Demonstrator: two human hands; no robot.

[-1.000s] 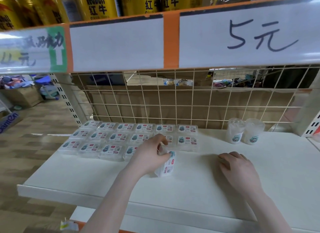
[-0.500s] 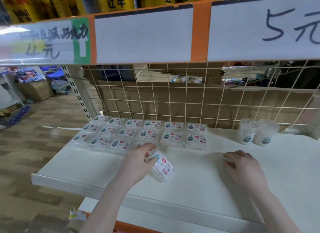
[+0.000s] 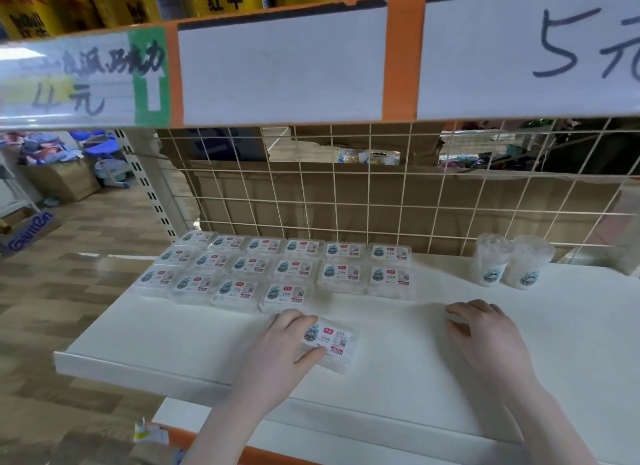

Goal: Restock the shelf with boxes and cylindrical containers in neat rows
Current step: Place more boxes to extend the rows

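head view | faces forward and down | close over white shelf [image 3: 398, 378] | edges apparently wide-angle warped

You have bare shelf [image 3: 398, 378] between your hands and along the front edge. Rows of boxes [image 3: 277, 274] fill the back left; two cups [image 3: 509, 264] stand back right. The wire grid [image 3: 346, 205] blocks the rear, and the upper shelf [image 3: 277, 66] caps the space overhead.

A white shelf [image 3: 398, 388] carries clear labelled boxes [image 3: 277, 267] in three rows against its wire back, one loose box [image 3: 329, 343] just before them, and two cylindrical containers [image 3: 509, 264] well right.
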